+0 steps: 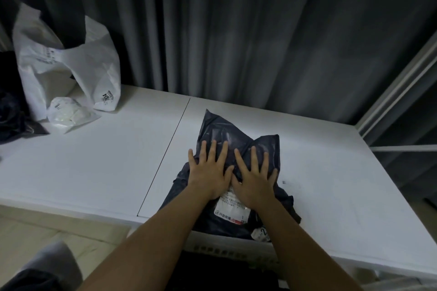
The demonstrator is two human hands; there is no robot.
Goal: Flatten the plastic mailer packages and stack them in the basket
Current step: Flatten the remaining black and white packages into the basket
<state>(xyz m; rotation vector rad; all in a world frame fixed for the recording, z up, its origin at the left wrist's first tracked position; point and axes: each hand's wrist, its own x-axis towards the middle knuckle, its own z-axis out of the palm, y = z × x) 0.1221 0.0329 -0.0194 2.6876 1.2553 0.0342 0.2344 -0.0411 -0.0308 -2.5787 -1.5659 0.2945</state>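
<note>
1. Spreading away under both palms, the white table [94, 168] carried everything; beyond the left hand's fingertips and well apart from it stood a tall white plastic bag [71, 64], with a small white packet [71, 117] lying at its foot.
2. The dark plastic mailer [236, 134] lay directly beneath both hands, its far corners crumpled upward past the fingertips, its white label [233, 208] showing between the wrists.
3. The basket [231, 251] sat below the wrists at the table's near edge, its white rim just visible.
4. Risk, as I judged it: trapped air could spring the far corners back, or the slick film could slide toward the near edge if pressure pushed unevenly.
5. The left hand [209, 172] lay flat, fingers spread, pressing the mailer.
6. The right hand [255, 181], just beside it with thumbs nearly touching, pressed likewise, fingers splayed, gripping nothing.
</note>
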